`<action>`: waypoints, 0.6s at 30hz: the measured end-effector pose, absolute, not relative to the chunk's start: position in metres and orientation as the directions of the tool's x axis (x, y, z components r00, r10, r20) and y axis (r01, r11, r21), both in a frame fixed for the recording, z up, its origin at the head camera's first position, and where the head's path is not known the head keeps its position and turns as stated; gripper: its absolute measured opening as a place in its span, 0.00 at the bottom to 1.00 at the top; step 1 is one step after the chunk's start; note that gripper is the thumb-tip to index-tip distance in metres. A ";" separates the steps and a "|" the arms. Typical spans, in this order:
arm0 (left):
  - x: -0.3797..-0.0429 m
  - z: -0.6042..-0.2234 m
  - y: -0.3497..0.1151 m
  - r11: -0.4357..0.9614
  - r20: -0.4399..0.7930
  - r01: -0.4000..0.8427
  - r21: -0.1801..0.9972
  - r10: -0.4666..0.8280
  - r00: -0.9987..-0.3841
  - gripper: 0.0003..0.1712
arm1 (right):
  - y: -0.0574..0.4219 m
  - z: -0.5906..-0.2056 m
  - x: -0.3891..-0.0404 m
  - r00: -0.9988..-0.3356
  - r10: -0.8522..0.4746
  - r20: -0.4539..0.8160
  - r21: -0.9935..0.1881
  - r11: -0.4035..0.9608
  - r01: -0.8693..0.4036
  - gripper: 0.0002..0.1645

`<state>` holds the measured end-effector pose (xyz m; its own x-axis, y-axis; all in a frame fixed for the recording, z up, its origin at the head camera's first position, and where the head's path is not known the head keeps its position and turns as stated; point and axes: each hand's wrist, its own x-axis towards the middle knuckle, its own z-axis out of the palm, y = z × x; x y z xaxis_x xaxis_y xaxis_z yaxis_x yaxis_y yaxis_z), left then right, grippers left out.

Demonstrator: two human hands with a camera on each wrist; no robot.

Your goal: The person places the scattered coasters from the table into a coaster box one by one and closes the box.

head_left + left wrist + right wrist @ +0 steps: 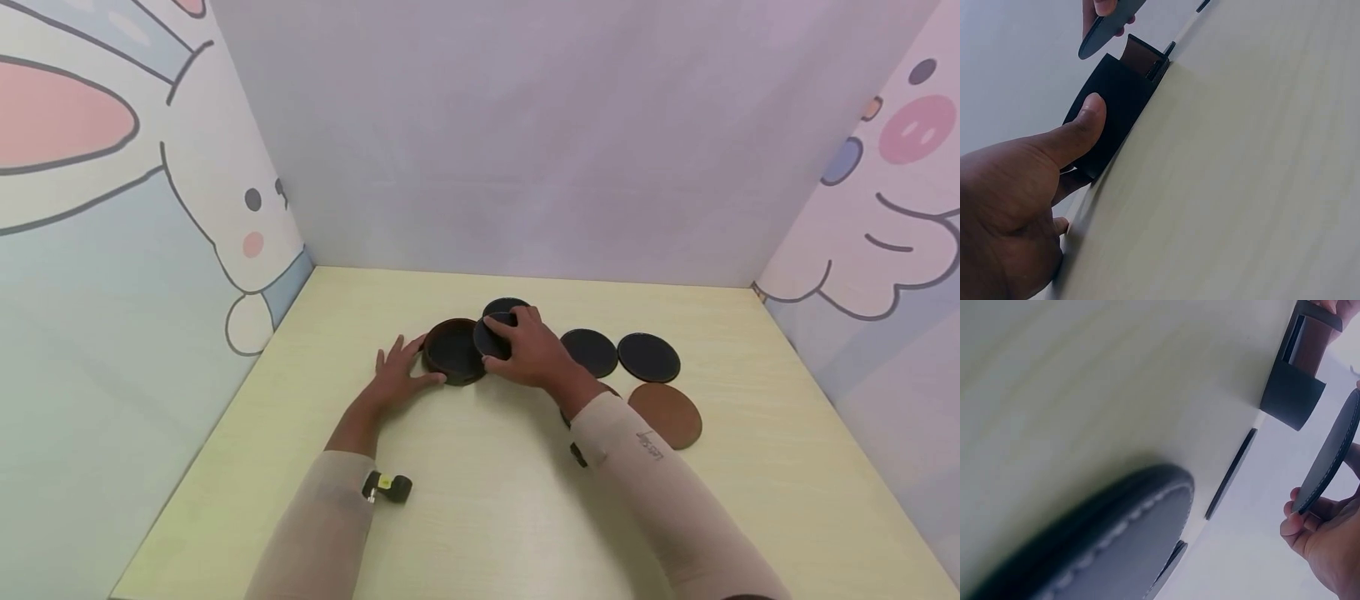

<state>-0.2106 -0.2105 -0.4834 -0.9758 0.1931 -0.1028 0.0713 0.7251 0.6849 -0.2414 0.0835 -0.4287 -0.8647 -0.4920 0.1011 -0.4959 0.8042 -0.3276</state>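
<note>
A round black coaster holder [454, 379] with a brown inner wall stands on the table. My left hand [395, 379] grips its left side, thumb [1088, 122] on the outer wall and fingers behind. In the left wrist view, a gap shows in the holder's wall. My right hand [534, 350] pinches a round black coaster [491, 337] by its edge, at the holder's right rim. Light stitching runs round the edge of this coaster [1333, 453] in the right wrist view, where it is tilted and raised off the table. Another black coaster [504, 306] lies just behind it.
Right of my right hand lie two black coasters, a nearer one [588, 353] and a farther one [649, 357]. A brown coaster [675, 412] lies in front of them, and another disc is mostly hidden under my right forearm. Walls enclose the table's [465, 517] back and sides.
</note>
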 end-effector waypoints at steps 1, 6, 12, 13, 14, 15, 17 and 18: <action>-0.210 -0.483 -0.211 0.723 -0.104 0.069 0.687 0.193 -0.976 0.56 | 0.082 -0.429 -0.242 -0.861 -0.498 0.106 -0.318 0.803 -0.504 0.44; -0.209 -0.483 -0.211 0.715 -0.108 0.063 0.696 0.191 -0.976 0.56 | 0.076 -0.432 -0.245 -0.837 -0.534 0.118 -0.255 0.799 -0.545 0.43; -0.208 -0.479 -0.210 0.714 -0.137 0.030 0.699 0.175 -0.975 0.56 | 0.069 -0.434 -0.247 -0.805 -0.583 0.109 -0.230 0.773 -0.591 0.43; -0.208 -0.479 -0.210 0.715 -0.140 0.027 0.699 0.174 -0.975 0.57 | 0.068 -0.434 -0.247 -0.799 -0.591 0.109 -0.230 0.767 -0.599 0.43; -0.208 -0.479 -0.210 0.715 -0.143 0.024 0.698 0.172 -0.975 0.57 | 0.066 -0.434 -0.248 -0.794 -0.599 0.105 -0.231 0.762 -0.605 0.43; -0.208 -0.480 -0.210 0.717 -0.144 0.023 0.697 0.171 -0.975 0.56 | 0.064 -0.434 -0.248 -0.790 -0.605 0.103 -0.234 0.757 -0.610 0.43; -0.209 -0.481 -0.211 0.720 -0.144 0.024 0.693 0.171 -0.975 0.56 | 0.060 -0.435 -0.248 -0.783 -0.614 0.100 -0.232 0.751 -0.619 0.43; -0.209 -0.482 -0.211 0.723 -0.142 0.027 0.691 0.172 -0.975 0.56 | 0.058 -0.435 -0.249 -0.780 -0.618 0.097 -0.229 0.749 -0.621 0.43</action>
<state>-0.2093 -0.2109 -0.4822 -0.9748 0.1723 -0.1419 0.0272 0.7226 0.6908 -0.2489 0.0584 -0.4354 -0.7805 -0.6176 0.0972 -0.6215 0.7493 -0.2288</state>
